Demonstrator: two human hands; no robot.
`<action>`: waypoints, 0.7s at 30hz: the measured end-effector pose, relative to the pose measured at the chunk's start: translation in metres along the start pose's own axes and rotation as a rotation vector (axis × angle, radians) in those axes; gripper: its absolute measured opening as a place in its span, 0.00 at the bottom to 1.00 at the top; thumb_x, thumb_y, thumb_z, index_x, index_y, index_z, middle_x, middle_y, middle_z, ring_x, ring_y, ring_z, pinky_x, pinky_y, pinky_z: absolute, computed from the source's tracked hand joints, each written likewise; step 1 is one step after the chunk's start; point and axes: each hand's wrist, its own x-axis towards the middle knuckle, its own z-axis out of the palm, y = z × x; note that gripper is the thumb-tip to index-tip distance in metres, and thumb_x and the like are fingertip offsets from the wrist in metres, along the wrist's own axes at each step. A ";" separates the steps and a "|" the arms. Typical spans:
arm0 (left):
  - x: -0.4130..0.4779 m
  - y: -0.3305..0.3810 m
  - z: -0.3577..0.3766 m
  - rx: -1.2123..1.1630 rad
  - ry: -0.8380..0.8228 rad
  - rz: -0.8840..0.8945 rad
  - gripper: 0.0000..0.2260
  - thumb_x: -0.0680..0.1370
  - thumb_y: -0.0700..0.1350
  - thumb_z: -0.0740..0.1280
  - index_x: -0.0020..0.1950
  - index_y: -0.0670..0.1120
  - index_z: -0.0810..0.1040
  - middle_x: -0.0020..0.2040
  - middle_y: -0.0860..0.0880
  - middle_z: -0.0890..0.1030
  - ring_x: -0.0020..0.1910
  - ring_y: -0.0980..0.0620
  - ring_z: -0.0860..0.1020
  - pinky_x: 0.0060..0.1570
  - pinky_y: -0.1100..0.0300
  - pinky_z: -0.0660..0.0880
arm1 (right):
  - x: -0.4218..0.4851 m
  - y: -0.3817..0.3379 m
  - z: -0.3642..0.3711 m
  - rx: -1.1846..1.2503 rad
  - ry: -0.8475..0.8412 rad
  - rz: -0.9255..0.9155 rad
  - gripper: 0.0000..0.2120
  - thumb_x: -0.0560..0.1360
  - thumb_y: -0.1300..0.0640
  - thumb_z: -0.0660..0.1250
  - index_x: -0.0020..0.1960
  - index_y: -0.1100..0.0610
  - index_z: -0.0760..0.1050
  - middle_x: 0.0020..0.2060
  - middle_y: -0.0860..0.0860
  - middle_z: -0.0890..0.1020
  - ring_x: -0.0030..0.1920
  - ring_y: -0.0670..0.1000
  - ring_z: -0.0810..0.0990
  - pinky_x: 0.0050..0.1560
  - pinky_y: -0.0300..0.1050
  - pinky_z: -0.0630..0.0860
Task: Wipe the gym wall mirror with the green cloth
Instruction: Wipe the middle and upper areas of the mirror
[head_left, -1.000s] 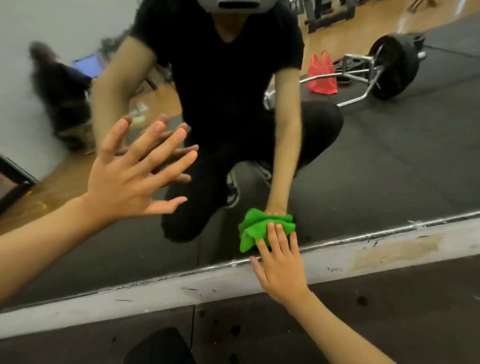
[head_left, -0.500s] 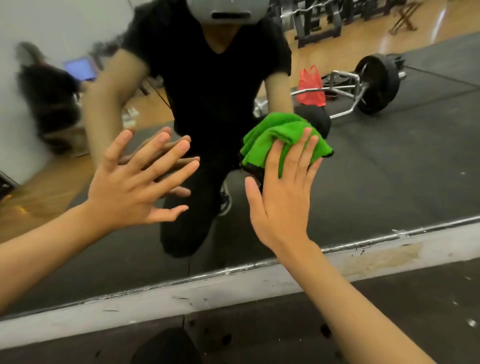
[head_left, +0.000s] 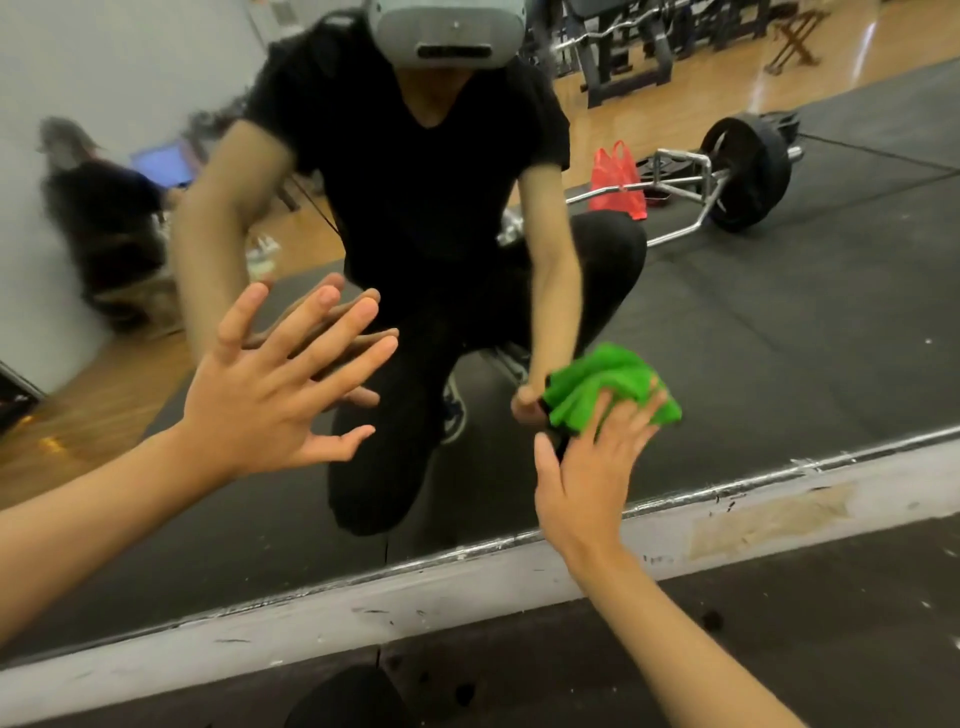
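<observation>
The gym wall mirror (head_left: 779, 332) fills most of the view and reaches down to a metal bottom edge. My right hand (head_left: 597, 467) presses the bunched green cloth (head_left: 608, 387) flat against the lower glass with straight fingers. The cloth sticks out above and to the right of the fingertips. My left hand (head_left: 275, 395) lies flat on the mirror further left, fingers spread wide. Both hands meet their reflections in the glass.
A scuffed white baseboard (head_left: 415, 592) runs under the mirror, with dark rubber floor (head_left: 831, 623) below it. My dark knee (head_left: 353, 699) shows at the bottom edge. Reflected in the glass are a crouching person in black, a barbell, a red bag and another person at the left.
My right hand has slid the green cloth down and to the right on the glass from its higher spot half a second ago. My left hand has stayed pressed in the same place.
</observation>
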 end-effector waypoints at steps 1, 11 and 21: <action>0.000 0.000 0.000 -0.004 -0.003 0.003 0.39 0.78 0.68 0.65 0.83 0.47 0.67 0.84 0.43 0.64 0.85 0.41 0.56 0.79 0.37 0.52 | 0.023 -0.019 -0.009 0.010 0.053 -0.065 0.37 0.86 0.38 0.44 0.84 0.61 0.42 0.81 0.71 0.46 0.81 0.69 0.37 0.80 0.72 0.40; 0.000 -0.001 0.001 0.005 0.012 0.012 0.39 0.77 0.66 0.67 0.82 0.47 0.68 0.83 0.42 0.65 0.84 0.40 0.58 0.80 0.37 0.50 | -0.030 0.060 0.021 -0.134 0.002 -0.185 0.30 0.83 0.43 0.56 0.78 0.61 0.62 0.84 0.59 0.40 0.84 0.63 0.40 0.82 0.67 0.45; 0.000 0.000 0.006 0.043 0.004 0.022 0.36 0.80 0.65 0.63 0.83 0.46 0.66 0.85 0.42 0.60 0.85 0.40 0.54 0.80 0.37 0.48 | 0.042 -0.043 0.000 0.138 0.247 0.030 0.40 0.83 0.36 0.48 0.83 0.64 0.46 0.80 0.72 0.47 0.81 0.72 0.42 0.79 0.68 0.34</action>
